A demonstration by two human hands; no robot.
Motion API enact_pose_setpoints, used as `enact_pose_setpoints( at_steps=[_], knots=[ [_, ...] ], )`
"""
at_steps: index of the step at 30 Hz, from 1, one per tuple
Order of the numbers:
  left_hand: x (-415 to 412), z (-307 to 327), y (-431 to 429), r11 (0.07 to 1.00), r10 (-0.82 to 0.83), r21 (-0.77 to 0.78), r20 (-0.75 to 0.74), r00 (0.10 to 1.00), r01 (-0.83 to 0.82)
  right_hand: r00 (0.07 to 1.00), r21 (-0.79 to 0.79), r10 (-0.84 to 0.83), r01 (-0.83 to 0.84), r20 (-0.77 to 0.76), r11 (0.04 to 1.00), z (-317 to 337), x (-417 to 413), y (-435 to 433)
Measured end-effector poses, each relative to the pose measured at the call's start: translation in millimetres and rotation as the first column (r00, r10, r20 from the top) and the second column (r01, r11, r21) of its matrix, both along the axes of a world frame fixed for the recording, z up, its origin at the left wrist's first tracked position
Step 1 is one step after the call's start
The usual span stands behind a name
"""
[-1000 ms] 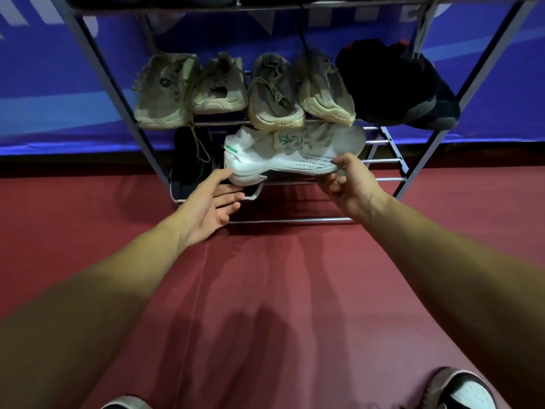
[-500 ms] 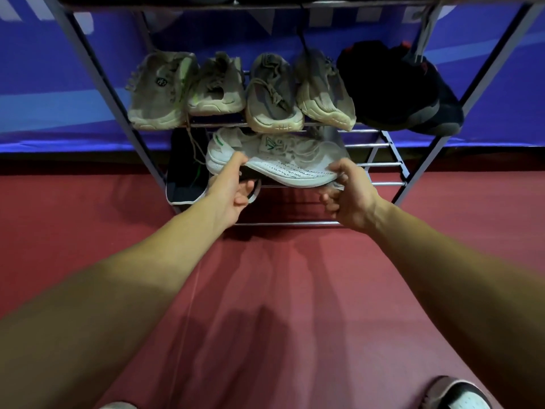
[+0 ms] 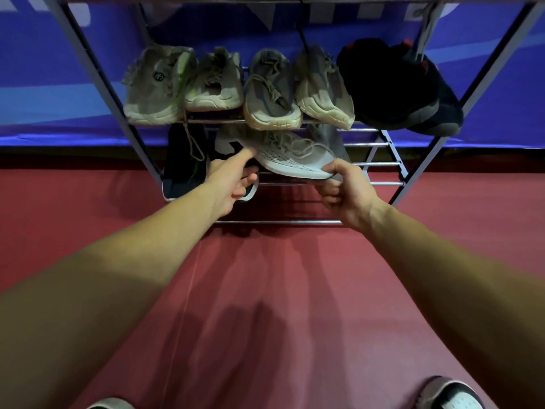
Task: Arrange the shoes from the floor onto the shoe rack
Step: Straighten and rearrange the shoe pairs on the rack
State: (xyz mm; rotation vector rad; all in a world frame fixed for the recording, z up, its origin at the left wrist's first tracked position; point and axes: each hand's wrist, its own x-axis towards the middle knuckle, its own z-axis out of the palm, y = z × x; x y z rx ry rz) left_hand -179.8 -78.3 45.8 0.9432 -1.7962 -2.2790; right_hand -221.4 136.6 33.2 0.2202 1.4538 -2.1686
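A white sneaker [image 3: 290, 156] with grey laces lies across the bottom tier of the metal shoe rack [image 3: 386, 163], toe toward me on the right. My right hand [image 3: 343, 190] pinches its toe end. My left hand [image 3: 233, 180] reaches under the shelf above, fingers on the sneaker's heel end. A dark shoe [image 3: 180, 169] with a green accent stands at the bottom tier's left, partly behind my left hand.
The tier above carries several beige sneakers [image 3: 271, 93] and a black pair [image 3: 395, 87] at the right. Slanted rack legs [image 3: 427, 160] flank the shelves. A blue banner hangs behind. Red floor [image 3: 280, 305] stretches toward me, with my own shoes [image 3: 454, 394] at the bottom edge.
The white sneaker has turned from sideways to lying flatter and has gone deeper onto the bottom tier. Both hands followed it in, the left one moving from below it up to its heel end.
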Motion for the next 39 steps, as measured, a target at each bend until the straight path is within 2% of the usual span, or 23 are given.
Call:
enact_pose_setpoints(
  at_steps=[3, 7, 13, 18, 23, 26, 32, 39],
  knots=[
    [-1.6, -0.3, 16.1, 0.997, -0.047, -0.065, 0.019, 0.999, 0.048, 0.998, -0.06, 0.047, -0.045, 0.033, 0.997, 3.1, 7.7, -4.6],
    [-1.9, -6.9, 31.0, 0.997, -0.076, -0.006, 0.063, 0.995, 0.077, 0.993, -0.09, 0.089, -0.081, 0.078, 0.993, 1.9, 14.5, -7.7],
    [-2.4, 1.1, 35.5, 0.992, -0.095, 0.079, 0.015, 0.995, 0.093, 0.987, -0.057, 0.155, -0.153, 0.047, 0.987, 2.4, 17.9, -5.7],
    [-6.8, 11.2, 29.4, 0.995, -0.094, 0.021, 0.001, 0.996, 0.094, 0.999, 0.029, 0.025, -0.026, 0.028, 0.999, 10.9, 16.4, -12.3],
    [-4.8, 13.0, 22.1, 0.987, -0.152, -0.04, 0.03, 0.988, 0.153, 0.997, 0.027, 0.071, -0.071, 0.029, 0.997, 13.3, 16.9, -11.5],
    [-3.4, 6.8, 24.9, 0.99, -0.137, -0.043, 0.02, 0.99, 0.138, 0.999, 0.02, 0.043, -0.043, 0.019, 0.999, 8.0, 15.7, -10.6],
    [8.0, -3.2, 42.0, 0.968, -0.236, -0.068, 0.066, 0.97, 0.24, 0.999, 0.078, -0.034, 0.035, -0.026, 0.996, -1.3, 17.5, -10.6],
    [6.2, -9.6, 50.2, 0.982, -0.187, -0.012, 0.111, 0.976, 0.19, 0.997, 0.197, 0.027, -0.013, -0.068, 0.98, -8.2, 16.5, -10.0]
  ],
)
